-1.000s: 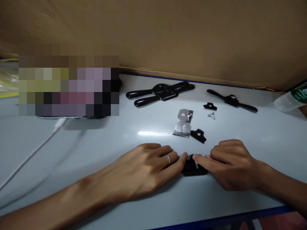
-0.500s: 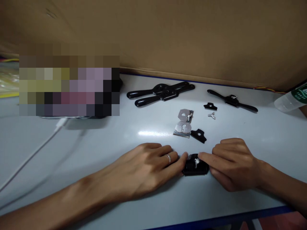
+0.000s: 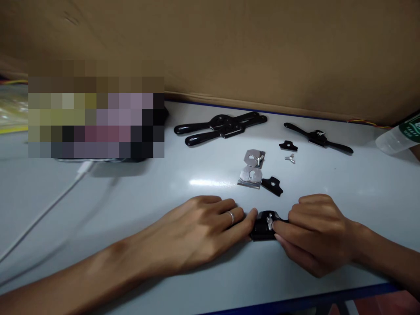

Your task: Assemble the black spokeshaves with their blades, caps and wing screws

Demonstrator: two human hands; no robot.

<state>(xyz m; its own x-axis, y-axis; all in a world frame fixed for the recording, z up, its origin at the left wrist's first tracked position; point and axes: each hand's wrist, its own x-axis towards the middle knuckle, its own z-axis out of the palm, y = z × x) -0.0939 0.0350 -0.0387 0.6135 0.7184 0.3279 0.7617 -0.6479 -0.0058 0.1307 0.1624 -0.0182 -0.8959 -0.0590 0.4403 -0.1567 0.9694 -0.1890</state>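
Observation:
A small black tool body (image 3: 262,227) lies on the white table (image 3: 197,175) near the front edge, with a silver wing screw (image 3: 269,222) standing on top. My left hand (image 3: 200,232), wearing a ring, lies over its left side, fingers curled and pressed against it. My right hand (image 3: 315,232) is closed at its right side, thumb and forefinger pinched at the wing screw. Most of the tool's handles are hidden under both hands.
Behind lie two silver blade plates (image 3: 252,168), a black clamp piece (image 3: 272,185), another clamp piece (image 3: 288,145), a loose wing screw (image 3: 290,158), two stacked black spokeshaves (image 3: 219,127) and a third (image 3: 318,138). A cardboard wall (image 3: 262,57), a bottle (image 3: 398,133), a white cable (image 3: 49,205).
My right hand's fingers drew back off the tool's top, uncovering the wing screw, then closed in on the screw. The left hand stayed still.

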